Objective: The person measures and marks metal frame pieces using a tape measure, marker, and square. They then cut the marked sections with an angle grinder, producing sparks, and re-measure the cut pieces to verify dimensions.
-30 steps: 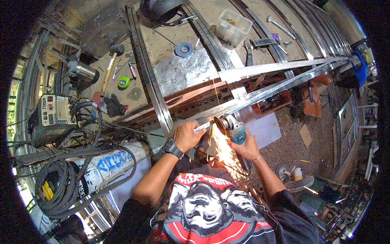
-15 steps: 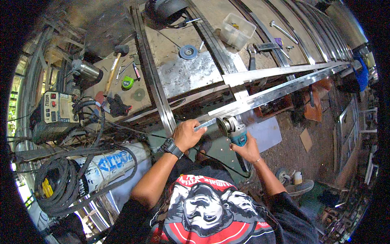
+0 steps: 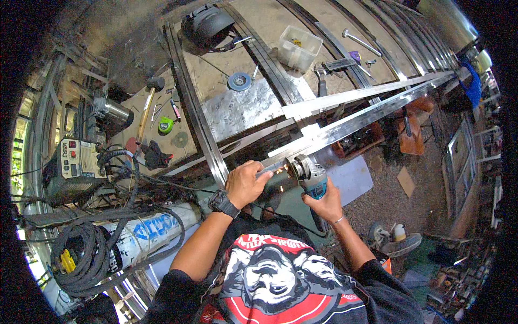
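My right hand is wrapped round the teal body of an angle grinder. Its silver head and disc meet the end of a short metal bar, and orange sparks show at that spot. The bar's other end sits in the closed fingers of my left hand, which wears a black watch on its wrist. Just beyond the grinder, a long shiny metal strip runs off to the far right. A second long strip lies above it, the two converging at the right.
The workbench carries a welding helmet, a clear plastic box, a grinding disc, a hammer and a green tape measure. At left stand a welding machine, coiled cable and a white gas cylinder. A fan stands lower right.
Sparks are now brighter and larger where the grinder meets the bar. The view has shifted slightly, so the bench things sit a little left and lower. Both hands keep their holds.
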A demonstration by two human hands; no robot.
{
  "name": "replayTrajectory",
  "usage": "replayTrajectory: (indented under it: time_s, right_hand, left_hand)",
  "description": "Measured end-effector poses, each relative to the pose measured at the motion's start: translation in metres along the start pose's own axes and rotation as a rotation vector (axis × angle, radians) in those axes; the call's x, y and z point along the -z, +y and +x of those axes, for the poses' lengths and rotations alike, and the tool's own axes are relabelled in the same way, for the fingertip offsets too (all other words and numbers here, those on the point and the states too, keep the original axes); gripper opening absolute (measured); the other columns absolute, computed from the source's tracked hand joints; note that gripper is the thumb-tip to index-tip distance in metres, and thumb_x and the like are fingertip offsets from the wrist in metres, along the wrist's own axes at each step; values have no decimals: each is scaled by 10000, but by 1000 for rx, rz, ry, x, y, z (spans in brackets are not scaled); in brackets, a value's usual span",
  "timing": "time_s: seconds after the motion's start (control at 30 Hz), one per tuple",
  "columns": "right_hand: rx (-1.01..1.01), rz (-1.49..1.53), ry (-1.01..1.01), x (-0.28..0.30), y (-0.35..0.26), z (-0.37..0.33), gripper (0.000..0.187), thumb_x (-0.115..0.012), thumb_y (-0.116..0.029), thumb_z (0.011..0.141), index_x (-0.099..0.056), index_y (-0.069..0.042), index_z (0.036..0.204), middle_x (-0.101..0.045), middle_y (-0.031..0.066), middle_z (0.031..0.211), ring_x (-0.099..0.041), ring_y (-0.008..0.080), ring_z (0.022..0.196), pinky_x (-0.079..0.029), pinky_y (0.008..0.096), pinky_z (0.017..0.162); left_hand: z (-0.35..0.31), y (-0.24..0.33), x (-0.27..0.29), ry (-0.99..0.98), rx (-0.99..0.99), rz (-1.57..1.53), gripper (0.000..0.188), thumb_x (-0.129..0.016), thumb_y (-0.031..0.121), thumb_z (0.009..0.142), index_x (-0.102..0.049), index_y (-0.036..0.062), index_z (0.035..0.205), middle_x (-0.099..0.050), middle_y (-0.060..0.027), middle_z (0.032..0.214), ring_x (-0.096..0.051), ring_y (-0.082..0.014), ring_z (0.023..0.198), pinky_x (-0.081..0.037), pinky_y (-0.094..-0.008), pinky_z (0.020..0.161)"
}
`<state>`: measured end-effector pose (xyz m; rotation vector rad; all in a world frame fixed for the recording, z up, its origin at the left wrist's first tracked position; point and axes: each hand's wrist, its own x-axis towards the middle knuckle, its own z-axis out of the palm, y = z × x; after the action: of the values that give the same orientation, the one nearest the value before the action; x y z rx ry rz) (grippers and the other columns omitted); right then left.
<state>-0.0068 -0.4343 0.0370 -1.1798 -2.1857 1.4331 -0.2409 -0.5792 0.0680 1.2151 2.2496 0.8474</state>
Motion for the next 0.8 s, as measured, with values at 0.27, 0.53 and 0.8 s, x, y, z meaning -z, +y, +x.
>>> replayTrajectory:
  time_s: [0.27, 0.53, 0.8]
  right_hand:
    - [28, -73, 17, 0, 3, -1, 635, -840, -269, 685, -615, -11, 1220, -752, 136, 961, -725, 218, 867, -563, 382, 832]
    - [-9, -118, 8, 2, 12, -1, 634, -849, -287, 681, -607, -13, 1199, -753, 172, 976, -739, 292, 883, -568, 416, 824]
    - [-23, -108, 71, 6, 17, -5, 607, -860, -301, 684, -593, -31, 1158, -751, 184, 967, -741, 355, 904, -573, 439, 815]
  left_hand:
    - [-1, 5, 0, 31, -34, 14, 310, -708, 334, 894, -691, 24, 888, -679, -175, 880, -679, -398, 827, -526, -477, 716]
    - [-2, 13, 7, 18, -53, -35, 304, -700, 344, 911, -690, 40, 906, -664, -163, 859, -671, -392, 804, -511, -473, 694]
    - [-3, 17, 19, -99, 66, -193, 313, -632, 349, 970, -707, 48, 1017, -670, -170, 879, -665, -384, 837, -513, -468, 738]
